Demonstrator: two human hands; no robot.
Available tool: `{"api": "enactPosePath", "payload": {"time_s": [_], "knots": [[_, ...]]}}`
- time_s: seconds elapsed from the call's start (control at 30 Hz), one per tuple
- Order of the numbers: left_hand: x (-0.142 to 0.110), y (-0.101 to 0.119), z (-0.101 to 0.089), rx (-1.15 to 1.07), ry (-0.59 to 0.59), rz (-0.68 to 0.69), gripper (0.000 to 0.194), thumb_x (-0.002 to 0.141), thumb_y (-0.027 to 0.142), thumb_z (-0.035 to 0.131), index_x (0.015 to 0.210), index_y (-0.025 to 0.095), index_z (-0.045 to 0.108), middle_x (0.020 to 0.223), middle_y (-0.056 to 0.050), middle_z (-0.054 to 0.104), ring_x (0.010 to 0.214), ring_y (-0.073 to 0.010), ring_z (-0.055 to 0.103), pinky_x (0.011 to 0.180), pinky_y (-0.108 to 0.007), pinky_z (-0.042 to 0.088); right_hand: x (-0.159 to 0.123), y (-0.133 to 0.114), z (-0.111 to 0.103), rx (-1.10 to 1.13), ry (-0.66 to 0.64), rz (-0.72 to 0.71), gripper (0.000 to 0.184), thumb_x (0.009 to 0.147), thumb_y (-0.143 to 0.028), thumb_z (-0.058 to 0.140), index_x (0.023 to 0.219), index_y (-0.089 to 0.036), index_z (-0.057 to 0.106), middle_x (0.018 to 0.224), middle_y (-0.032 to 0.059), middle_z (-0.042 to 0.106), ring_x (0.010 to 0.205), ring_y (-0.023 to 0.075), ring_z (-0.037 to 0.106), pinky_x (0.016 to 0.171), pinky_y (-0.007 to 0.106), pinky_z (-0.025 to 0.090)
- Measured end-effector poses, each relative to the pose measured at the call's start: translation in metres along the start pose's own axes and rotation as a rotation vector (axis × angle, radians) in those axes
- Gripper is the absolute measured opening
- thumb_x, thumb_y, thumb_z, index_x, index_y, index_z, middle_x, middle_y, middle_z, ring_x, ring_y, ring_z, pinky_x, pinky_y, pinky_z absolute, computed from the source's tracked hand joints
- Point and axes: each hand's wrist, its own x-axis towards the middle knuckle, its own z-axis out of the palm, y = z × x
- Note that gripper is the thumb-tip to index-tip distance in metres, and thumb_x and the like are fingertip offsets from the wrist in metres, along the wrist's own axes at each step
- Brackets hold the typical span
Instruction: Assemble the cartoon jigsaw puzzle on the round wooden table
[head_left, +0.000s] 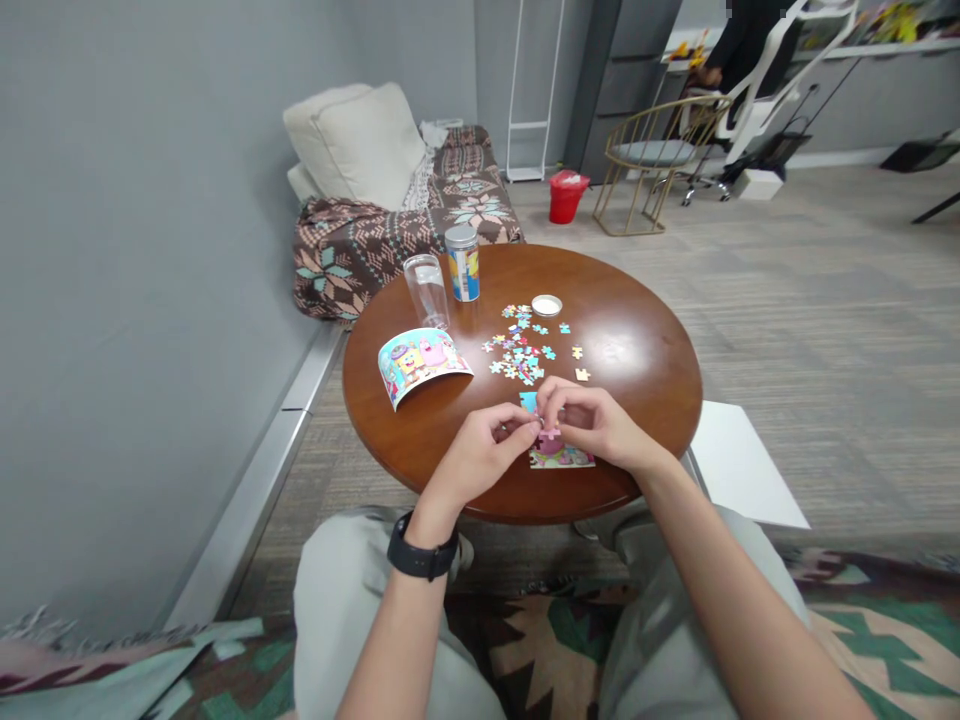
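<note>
Over the partly joined jigsaw puzzle (pixel 564 458), my left hand (pixel 484 450) and my right hand (pixel 600 425) come together with fingers pinched. Between their fingertips is a small puzzle piece, mostly hidden by the fingers. The joined part shows pink and green along its lower edge, and a light blue corner (pixel 529 401) sticks out past the fingers. Just beyond my hands lies a loose heap of puzzle pieces (pixel 519 360), with several single ones to its right. A curved picture sheet (pixel 421 362) with cartoon figures stands left of the heap.
On the round brown table (pixel 637 370) are a clear jar (pixel 427 290) tilted over, a printed can (pixel 463 265) with a silver top, and a round lid (pixel 547 305). A patterned sofa (pixel 330 255) stands behind. A red bin (pixel 566 197), a gold-framed chair (pixel 651 153) and a person are farther back.
</note>
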Motion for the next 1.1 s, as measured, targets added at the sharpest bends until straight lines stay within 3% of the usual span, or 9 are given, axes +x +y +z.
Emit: {"api": "enactPosePath", "payload": {"time_s": [0.2, 0.33, 0.47, 0.6, 0.8, 1.1], "knots": [[0.003, 0.002, 0.006, -0.130, 0.082, -0.114, 0.032, 0.078, 0.046, 0.071, 0.078, 0.014, 0.071, 0.066, -0.001, 0.065, 0.067, -0.0137, 0.059, 0.063, -0.024, 0.047, -0.005, 0.003, 0.001, 0.047, 0.029, 0.047, 0.018, 0.084, -0.037, 0.072, 0.084, -0.021, 0.064, 0.089, 0.0032, 0.058, 0.082, 0.0151, 0.058, 0.073, 0.029, 0.052], [0.003, -0.001, 0.006, -0.070, 0.202, -0.117, 0.025, 0.081, 0.039, 0.067, 0.079, 0.014, 0.072, 0.072, -0.003, 0.069, 0.069, -0.0143, 0.061, 0.063, -0.025, 0.048, -0.008, 0.007, 0.003, 0.100, 0.065, 0.121, 0.027, 0.081, -0.038, 0.075, 0.098, -0.023, 0.061, 0.089, 0.0023, 0.061, 0.080, 0.0151, 0.061, 0.069, 0.027, 0.054], [0.002, -0.004, 0.003, 0.050, 0.259, -0.079, 0.020, 0.083, 0.032, 0.064, 0.083, 0.014, 0.073, 0.078, -0.004, 0.073, 0.073, -0.0159, 0.064, 0.069, -0.027, 0.050, -0.007, 0.009, 0.006, 0.051, 0.106, 0.168, 0.027, 0.080, -0.038, 0.076, 0.097, -0.022, 0.063, 0.083, 0.0019, 0.065, 0.074, 0.0151, 0.063, 0.067, 0.028, 0.055], [-0.003, 0.001, -0.004, 0.308, 0.175, -0.060, 0.016, 0.085, 0.026, 0.062, 0.082, 0.016, 0.074, 0.077, -0.003, 0.070, 0.070, -0.0145, 0.060, 0.067, -0.026, 0.048, -0.003, 0.008, 0.006, -0.175, 0.147, 0.128, 0.019, 0.085, -0.038, 0.069, 0.093, -0.020, 0.070, 0.086, 0.0046, 0.069, 0.073, 0.0163, 0.063, 0.067, 0.031, 0.053], [-0.007, -0.002, -0.020, 0.484, -0.114, 0.056, 0.005, 0.080, 0.022, 0.070, 0.081, 0.018, 0.071, 0.075, 0.001, 0.061, 0.066, -0.0114, 0.056, 0.064, -0.024, 0.045, -0.005, 0.006, 0.006, -0.485, 0.107, 0.029, 0.012, 0.085, -0.023, 0.064, 0.086, -0.023, 0.075, 0.079, 0.0043, 0.072, 0.079, 0.0190, 0.062, 0.074, 0.033, 0.050], [-0.007, -0.012, -0.021, 0.532, -0.150, 0.107, 0.014, 0.077, 0.029, 0.076, 0.081, 0.019, 0.066, 0.075, 0.002, 0.059, 0.069, -0.0124, 0.055, 0.064, -0.025, 0.043, -0.006, 0.007, 0.008, -0.598, 0.076, 0.069, 0.016, 0.080, -0.017, 0.063, 0.089, -0.024, 0.074, 0.078, 0.0031, 0.071, 0.079, 0.0196, 0.061, 0.075, 0.033, 0.050]]}}
